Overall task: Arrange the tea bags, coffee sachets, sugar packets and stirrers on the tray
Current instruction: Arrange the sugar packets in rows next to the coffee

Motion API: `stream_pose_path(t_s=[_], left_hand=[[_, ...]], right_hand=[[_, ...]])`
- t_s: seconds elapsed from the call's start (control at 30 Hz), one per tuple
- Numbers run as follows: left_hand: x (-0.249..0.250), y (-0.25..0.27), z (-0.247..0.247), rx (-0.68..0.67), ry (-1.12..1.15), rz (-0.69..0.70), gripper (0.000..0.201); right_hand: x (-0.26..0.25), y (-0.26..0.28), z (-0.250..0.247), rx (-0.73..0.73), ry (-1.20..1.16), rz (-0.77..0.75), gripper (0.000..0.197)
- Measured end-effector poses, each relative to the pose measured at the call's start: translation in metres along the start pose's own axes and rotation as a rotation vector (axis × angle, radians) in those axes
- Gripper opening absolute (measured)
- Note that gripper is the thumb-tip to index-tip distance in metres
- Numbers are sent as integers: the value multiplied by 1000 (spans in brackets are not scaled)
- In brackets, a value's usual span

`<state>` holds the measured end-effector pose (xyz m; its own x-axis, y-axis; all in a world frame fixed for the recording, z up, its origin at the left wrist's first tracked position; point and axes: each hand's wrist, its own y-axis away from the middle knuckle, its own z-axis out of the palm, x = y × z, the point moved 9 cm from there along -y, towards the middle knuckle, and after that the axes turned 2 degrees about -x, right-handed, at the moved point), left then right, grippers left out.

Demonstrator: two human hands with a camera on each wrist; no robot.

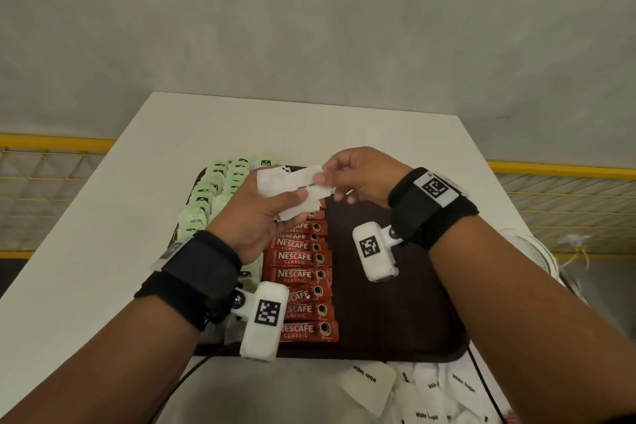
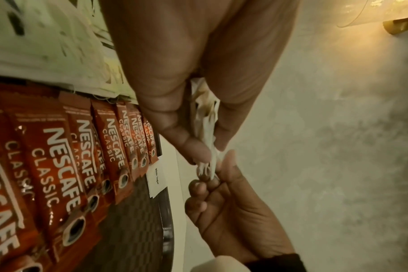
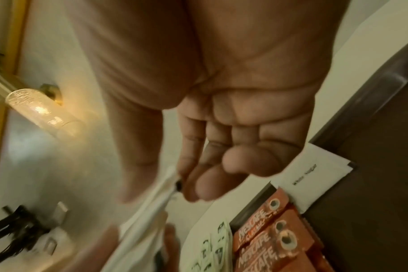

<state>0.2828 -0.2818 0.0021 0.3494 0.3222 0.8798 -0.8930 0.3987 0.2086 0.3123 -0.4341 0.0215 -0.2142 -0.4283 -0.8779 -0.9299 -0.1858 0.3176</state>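
A dark brown tray [image 1: 395,286] lies on the white table. Green tea bags [image 1: 213,182] fill its left side in rows. Red Nescafe coffee sachets [image 1: 299,275] run in a column down its middle. My left hand [image 1: 275,206] holds a small stack of white sugar packets [image 1: 292,189] above the tray's far end. My right hand [image 1: 328,186] pinches the right end of the top packet between thumb and forefinger. One sugar packet [image 2: 156,178] lies flat on the tray beside the far end of the coffee column. No stirrers are in view.
A loose heap of white sugar packets [image 1: 430,392] lies on the table in front of the tray, at the right. A black cable [image 1: 192,372] crosses the table's near edge. A yellow railing [image 1: 51,141] runs behind the table on both sides.
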Motion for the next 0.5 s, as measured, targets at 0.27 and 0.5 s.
stream_pose_path(t_s=[0.27,0.5], left_hand=[[0,-4,-20,136,-1,21,47],[-2,1,-34,158,28,-11,46]], right_hand=[[44,-11,-48,356,-336,68,17],[101,-16,-57,374,19,395,19]])
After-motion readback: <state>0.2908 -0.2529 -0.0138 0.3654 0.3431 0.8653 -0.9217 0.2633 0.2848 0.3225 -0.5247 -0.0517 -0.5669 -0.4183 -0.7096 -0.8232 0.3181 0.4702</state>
